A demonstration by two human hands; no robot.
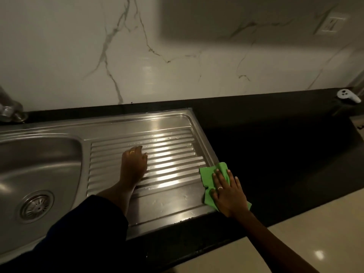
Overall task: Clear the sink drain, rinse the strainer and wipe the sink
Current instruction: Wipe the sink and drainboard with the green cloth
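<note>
A steel sink fills the left and middle of the view, its bowl [39, 164] on the left with the round strainer [37, 206] seated in the drain. The ribbed drainboard [169, 152] lies to the right of the bowl. My left hand [135, 164] rests on the ribs, fingers curled, holding nothing. My right hand [228, 194] lies flat, fingers spread, pressing a green cloth [211, 174] onto the drainboard's right edge where it meets the black counter.
The black countertop [275, 154] stretches right of the sink. A white controller [347, 96] lies at its far right corner. The tap base [9, 111] stands at the far left. A marble wall rises behind, with a socket [331, 23].
</note>
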